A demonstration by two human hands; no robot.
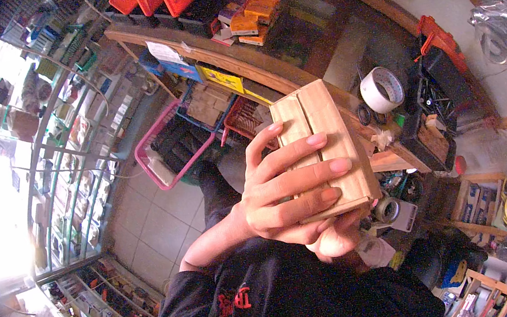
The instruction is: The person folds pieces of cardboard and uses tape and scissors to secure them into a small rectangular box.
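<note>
A small tan box [334, 122], of cardboard or pale wood, is held up tilted in front of my chest. A narrow gap runs along the face turned to the camera. Across that face lie the spread fingers of my left hand [283, 193], pressed on the box. My right hand [341, 239] grips the box from below and behind, and most of its fingers are hidden by the box and the left hand. Behind the box stands a glass-topped wooden counter [281, 80].
On the counter are orange cartons [256, 13], a tape roll [382, 89], scissors [371, 114] and a black tray [431, 132] of small parts. A pink-rimmed basket [178, 179] stands before the counter. Stocked shelves [72, 195] line the left; wooden bins [478, 198] are at right.
</note>
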